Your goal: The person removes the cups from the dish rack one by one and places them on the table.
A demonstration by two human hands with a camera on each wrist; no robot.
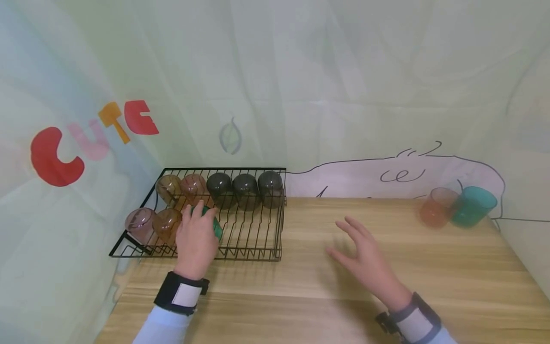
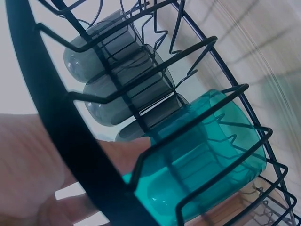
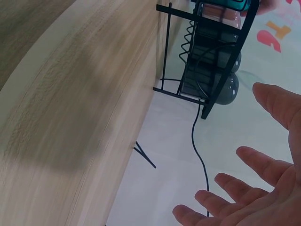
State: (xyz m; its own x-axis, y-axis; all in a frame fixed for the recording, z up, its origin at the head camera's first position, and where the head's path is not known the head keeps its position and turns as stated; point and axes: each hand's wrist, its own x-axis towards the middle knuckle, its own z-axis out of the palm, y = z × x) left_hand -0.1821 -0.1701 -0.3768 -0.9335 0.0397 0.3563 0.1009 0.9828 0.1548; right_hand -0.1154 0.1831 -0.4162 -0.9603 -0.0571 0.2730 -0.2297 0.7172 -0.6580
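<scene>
In the head view my left hand (image 1: 196, 241) grips a teal cup (image 1: 218, 230) from above, in the front row of a black wire rack (image 1: 253, 253). The left wrist view shows this teal cup (image 2: 207, 155) through the rack's wires, with the thumb and a finger at its rounded bottom end. Beside it stand an amber cup (image 1: 166, 224) and a pinkish-purple cup (image 1: 139, 223). My right hand (image 1: 368, 260) hovers over the table (image 1: 309, 306), right of the rack, its fingers spread and holding nothing.
In the rack's back row stand a yellowish cup (image 1: 168, 187), a pink cup (image 1: 194, 185) and three dark grey cups (image 1: 246, 188), bottoms up. At the table's right rear are a red cup (image 1: 436, 210) and another teal cup (image 1: 472, 208). A printed curtain (image 1: 343, 95) hangs behind.
</scene>
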